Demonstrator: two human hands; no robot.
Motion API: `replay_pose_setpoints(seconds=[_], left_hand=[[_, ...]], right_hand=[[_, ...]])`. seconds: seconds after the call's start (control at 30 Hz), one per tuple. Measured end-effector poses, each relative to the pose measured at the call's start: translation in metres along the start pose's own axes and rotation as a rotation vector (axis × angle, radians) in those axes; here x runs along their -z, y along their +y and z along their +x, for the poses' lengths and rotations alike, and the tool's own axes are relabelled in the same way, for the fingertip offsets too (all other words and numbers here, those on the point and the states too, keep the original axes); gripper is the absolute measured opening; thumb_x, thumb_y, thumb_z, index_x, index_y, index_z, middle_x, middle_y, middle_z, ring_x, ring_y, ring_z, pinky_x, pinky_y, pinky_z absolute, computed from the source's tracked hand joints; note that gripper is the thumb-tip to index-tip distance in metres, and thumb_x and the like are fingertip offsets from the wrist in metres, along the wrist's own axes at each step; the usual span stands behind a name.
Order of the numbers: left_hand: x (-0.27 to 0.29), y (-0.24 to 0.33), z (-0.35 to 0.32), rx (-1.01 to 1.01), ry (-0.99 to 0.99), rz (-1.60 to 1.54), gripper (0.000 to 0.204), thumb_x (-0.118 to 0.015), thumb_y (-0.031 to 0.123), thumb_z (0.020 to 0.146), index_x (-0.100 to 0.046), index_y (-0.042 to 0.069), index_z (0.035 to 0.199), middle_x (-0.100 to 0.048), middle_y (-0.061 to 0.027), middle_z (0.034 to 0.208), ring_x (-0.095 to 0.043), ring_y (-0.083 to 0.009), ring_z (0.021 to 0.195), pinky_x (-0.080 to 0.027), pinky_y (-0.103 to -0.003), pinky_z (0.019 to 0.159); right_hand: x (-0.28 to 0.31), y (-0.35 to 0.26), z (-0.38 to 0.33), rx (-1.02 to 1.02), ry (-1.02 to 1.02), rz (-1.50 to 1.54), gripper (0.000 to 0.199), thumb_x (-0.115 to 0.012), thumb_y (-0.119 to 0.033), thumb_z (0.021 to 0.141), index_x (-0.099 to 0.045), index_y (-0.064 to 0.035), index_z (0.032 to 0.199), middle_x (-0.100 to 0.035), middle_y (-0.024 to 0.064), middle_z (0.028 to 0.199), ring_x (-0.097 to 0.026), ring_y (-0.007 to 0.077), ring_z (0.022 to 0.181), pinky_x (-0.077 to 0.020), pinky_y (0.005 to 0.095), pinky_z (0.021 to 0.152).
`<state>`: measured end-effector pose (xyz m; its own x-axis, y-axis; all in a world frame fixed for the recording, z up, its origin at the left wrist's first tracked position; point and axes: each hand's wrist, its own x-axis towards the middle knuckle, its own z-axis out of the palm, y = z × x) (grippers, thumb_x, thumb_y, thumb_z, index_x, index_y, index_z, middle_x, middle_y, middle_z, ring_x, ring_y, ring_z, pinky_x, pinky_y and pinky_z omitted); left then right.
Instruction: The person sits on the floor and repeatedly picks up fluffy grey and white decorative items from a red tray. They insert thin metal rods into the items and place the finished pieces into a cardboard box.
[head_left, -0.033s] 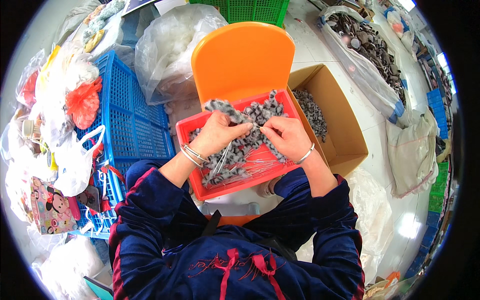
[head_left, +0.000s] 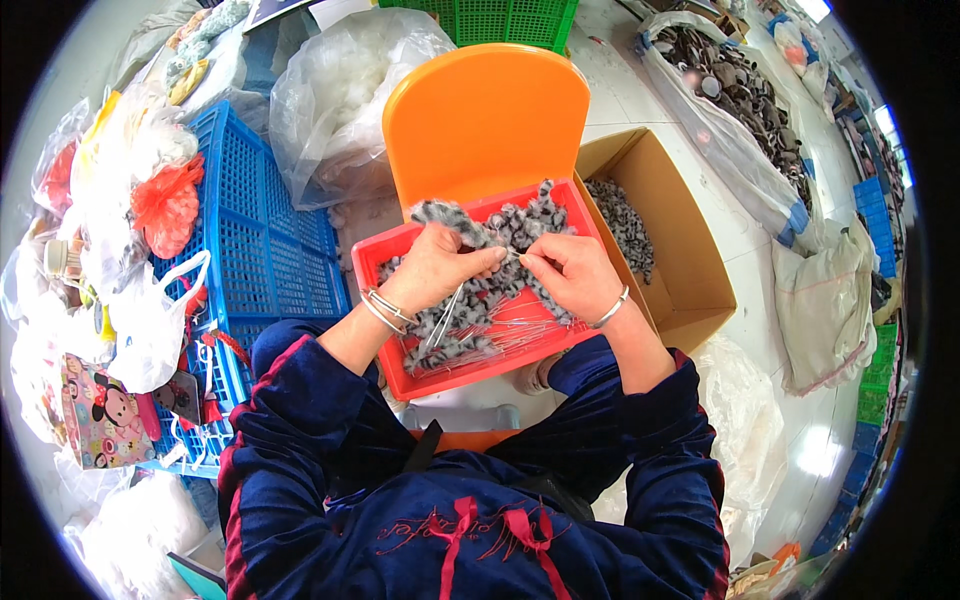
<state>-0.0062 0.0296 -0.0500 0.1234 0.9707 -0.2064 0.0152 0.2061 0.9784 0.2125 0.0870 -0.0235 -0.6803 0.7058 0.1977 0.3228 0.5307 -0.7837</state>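
Note:
My left hand [head_left: 432, 268] is closed around a grey-and-black fuzzy plush strip [head_left: 447, 217], thumb and forefinger pinched at its right end. A few thin metal rods [head_left: 447, 318] stick out below that hand; whether it grips them I cannot tell. My right hand [head_left: 572, 272] pinches a thin pale wire-like piece [head_left: 513, 252] that bridges the small gap between my fingertips. Both hands are above a red plastic tray [head_left: 400, 382], which holds more fuzzy plush pieces [head_left: 525, 220] and many loose thin metal wires [head_left: 520, 335].
Behind the tray rises an orange chair back [head_left: 485, 120]. To its right stands an open cardboard box [head_left: 690, 240] with more plush pieces. A blue crate [head_left: 262, 220] and a clear bag of white stuffing [head_left: 345, 110] are at left. A sack of dark pieces [head_left: 730, 110] lies far right.

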Motion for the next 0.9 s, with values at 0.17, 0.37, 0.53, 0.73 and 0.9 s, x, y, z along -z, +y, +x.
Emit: replay_pose_setpoints(seconds=[0.17,0.37,0.53,0.73,0.9], left_hand=[[-0.003,-0.001,-0.001,0.071,0.003,-0.105,0.02,-0.072,0.017,0.089,-0.072,-0.003,0.088,-0.071,-0.0067,0.077,-0.065,-0.0095,0.069,-0.054,-0.024,0.064],[-0.007,0.004,-0.001,0.061,0.016,-0.198,0.024,-0.073,0.018,0.088,-0.073,-0.005,0.082,-0.071,-0.0083,0.074,-0.065,-0.0098,0.066,-0.054,-0.023,0.062],[-0.004,0.012,-0.002,0.085,0.051,-0.02,0.027,-0.073,0.02,0.087,-0.071,-0.004,0.076,-0.069,-0.0068,0.07,-0.064,-0.0097,0.063,-0.054,-0.024,0.06],[-0.002,0.007,-0.001,0.052,0.079,0.047,0.028,-0.073,0.02,0.087,-0.07,-0.004,0.074,-0.069,-0.0066,0.068,-0.063,-0.0097,0.06,-0.053,-0.024,0.057],[-0.008,0.007,-0.004,0.135,0.028,-0.203,0.027,-0.074,0.02,0.087,-0.07,-0.004,0.076,-0.069,-0.0069,0.069,-0.063,-0.0099,0.059,-0.052,-0.024,0.055]], right_hand=[[-0.002,0.0,-0.002,-0.073,-0.022,0.105,0.014,-0.067,-0.01,0.089,-0.063,0.0002,0.081,-0.057,0.0076,0.065,-0.052,0.014,0.057,-0.0417,0.0292,0.053],[-0.016,0.008,-0.006,-0.283,-0.038,0.437,0.019,-0.064,-0.015,0.093,-0.063,-0.0005,0.081,-0.056,0.0005,0.064,-0.049,0.0058,0.06,-0.0408,0.0257,0.053],[-0.012,0.013,-0.003,-0.34,-0.099,0.433,0.015,-0.063,-0.014,0.095,-0.063,-0.0012,0.088,-0.059,-0.0018,0.072,-0.05,0.0042,0.066,-0.0417,0.0225,0.058],[-0.014,0.015,-0.005,-0.297,-0.087,0.279,0.014,-0.063,-0.012,0.095,-0.062,-0.0009,0.087,-0.058,-0.0012,0.071,-0.053,0.0048,0.067,-0.0434,0.0238,0.059],[-0.025,-0.005,-0.005,0.011,0.127,0.025,0.014,-0.063,-0.011,0.092,-0.06,-0.0003,0.084,-0.058,0.0036,0.067,-0.054,0.0089,0.062,-0.0439,0.0296,0.056]])
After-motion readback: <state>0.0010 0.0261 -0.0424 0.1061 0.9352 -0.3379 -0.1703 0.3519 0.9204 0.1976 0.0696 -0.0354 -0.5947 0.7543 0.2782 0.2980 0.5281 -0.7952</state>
